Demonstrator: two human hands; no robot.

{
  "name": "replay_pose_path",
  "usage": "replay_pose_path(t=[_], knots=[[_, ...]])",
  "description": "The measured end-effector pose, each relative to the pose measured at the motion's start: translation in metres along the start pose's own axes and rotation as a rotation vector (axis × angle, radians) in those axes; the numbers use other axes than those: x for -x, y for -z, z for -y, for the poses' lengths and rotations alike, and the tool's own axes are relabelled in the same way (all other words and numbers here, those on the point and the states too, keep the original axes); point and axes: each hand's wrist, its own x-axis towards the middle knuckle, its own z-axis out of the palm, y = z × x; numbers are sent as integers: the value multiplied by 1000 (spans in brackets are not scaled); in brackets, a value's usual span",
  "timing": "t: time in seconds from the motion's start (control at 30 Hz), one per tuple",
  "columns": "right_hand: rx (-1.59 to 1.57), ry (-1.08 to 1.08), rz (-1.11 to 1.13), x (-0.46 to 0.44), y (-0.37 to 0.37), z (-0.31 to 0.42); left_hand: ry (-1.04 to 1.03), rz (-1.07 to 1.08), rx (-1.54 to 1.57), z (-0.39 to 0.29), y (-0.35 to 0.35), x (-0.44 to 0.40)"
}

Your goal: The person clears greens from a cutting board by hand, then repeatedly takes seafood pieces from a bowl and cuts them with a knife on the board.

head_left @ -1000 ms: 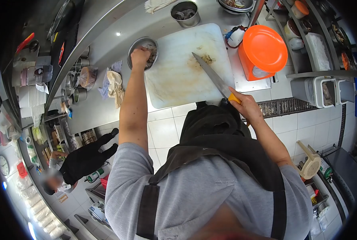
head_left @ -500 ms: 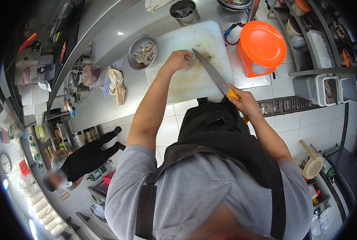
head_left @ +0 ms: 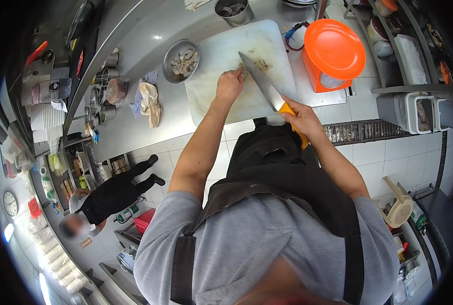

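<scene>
My right hand (head_left: 301, 118) is wrapped round the yellow handle of a large kitchen knife (head_left: 263, 85), whose blade lies slantwise above the white cutting board (head_left: 213, 101). My left hand (head_left: 230, 84) is closed at the left of the blade, its fingers pinching a small greyish shrimp (head_left: 244, 73) that they partly cover. Brownish scraps (head_left: 262, 64) lie on the board just beyond the blade. A metal bowl (head_left: 168, 71) with peeled shrimp pieces (head_left: 184, 62) touches the board's left side. Behind the board, a metal pot (head_left: 240, 19) holds more grey shrimp.
An orange lidded bucket (head_left: 333, 51) stands right of the board. Cloths (head_left: 149, 104) lie on the steel counter (head_left: 135, 134) at left. A co-worker in dark clothing (head_left: 114, 201) stands farther left. Shelving (head_left: 414, 90) rises at the right.
My right hand and the knife have moved slightly up and left, showing more of the handle. My left hand has turned and shifted a little, staying beside the blade.
</scene>
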Motion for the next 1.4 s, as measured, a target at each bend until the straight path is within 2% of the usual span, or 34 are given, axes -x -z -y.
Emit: replay_pose_path(t=[0.3, 0.53, 0.77, 0.97, 1.03, 1.13, 1.4], knots=[[-72, -40, 62, 6, 4, 4, 16, 8, -28, -10, -8, 5], [-184, -20, 147, 32, 11, -18, 167, 36, -28, -20, -4, 4], [-185, -50, 118, 20, 2, -16, 328, 74, 10, -31, -6, 1], [25, -40, 57, 19, 0, -19, 265, 37, 3, -28, -6, 1], [251, 299, -120, 22, 0, -34, 255, 38, -16, -27, -8, 0], [298, 231, -104, 30, 7, -21, 237, 47, -37, -24, -10, 1], [361, 287, -122, 30, 14, -18, 250, 47, -11, -25, -8, 0]])
